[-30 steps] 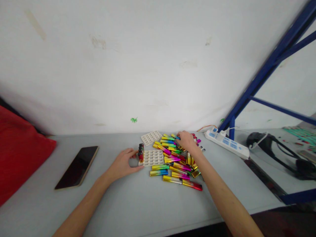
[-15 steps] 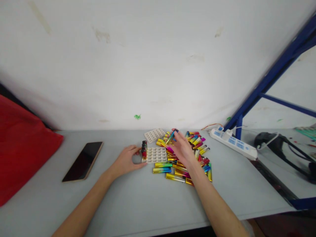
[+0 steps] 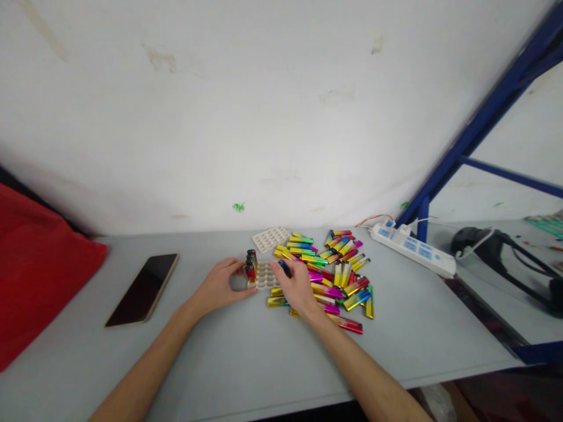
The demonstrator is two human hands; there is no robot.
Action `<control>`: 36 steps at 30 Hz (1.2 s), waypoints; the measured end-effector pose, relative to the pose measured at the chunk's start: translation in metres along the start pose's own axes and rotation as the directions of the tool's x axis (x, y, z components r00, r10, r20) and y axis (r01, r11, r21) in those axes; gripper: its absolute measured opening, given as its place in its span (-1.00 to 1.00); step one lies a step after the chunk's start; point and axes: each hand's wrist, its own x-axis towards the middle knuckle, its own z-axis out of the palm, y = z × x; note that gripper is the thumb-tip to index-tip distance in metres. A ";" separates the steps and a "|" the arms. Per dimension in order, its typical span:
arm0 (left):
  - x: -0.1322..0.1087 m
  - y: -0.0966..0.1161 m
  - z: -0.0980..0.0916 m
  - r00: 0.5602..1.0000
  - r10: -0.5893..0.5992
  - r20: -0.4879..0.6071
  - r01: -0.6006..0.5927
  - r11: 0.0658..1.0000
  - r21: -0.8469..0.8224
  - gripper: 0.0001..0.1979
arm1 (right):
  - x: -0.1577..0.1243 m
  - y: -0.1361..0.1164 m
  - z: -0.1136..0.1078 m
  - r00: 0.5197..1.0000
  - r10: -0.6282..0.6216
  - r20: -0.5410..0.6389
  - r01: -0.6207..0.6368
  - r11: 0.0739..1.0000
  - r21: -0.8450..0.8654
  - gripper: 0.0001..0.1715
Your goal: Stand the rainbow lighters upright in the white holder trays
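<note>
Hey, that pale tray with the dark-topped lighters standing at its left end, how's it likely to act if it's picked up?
The pale tray would probably feel fairly stiff and light, since it looks thin and moulded into a grid of cups. It may dip leftward, because the dark-topped lighters stand along that edge. Those tall lighters might wobble if it's tilted.

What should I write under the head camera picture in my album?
Left hand at the nearer pale tray, right hand holding a lighter, shiny lighters strewn alongside.

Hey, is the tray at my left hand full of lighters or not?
The tray is only partly filled: lighters stand upright at its left end, with bare pockets to their right.
</note>
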 end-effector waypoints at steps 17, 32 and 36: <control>0.001 0.004 -0.002 1.000 0.009 0.000 -0.009 1.000 -0.011 -0.50 | 0.000 -0.007 -0.002 0.995 -0.103 0.003 0.102 0.979 -0.178 -0.48; -0.003 0.002 0.002 1.000 0.023 -0.020 -0.024 0.999 -0.023 -0.51 | -0.004 -0.006 0.007 0.951 -0.259 0.171 0.299 0.912 -0.280 -0.61; -0.004 0.001 0.004 1.000 0.023 -0.019 -0.024 0.999 -0.026 -0.50 | -0.006 -0.005 0.008 0.925 -0.249 0.287 0.337 0.888 -0.314 -0.60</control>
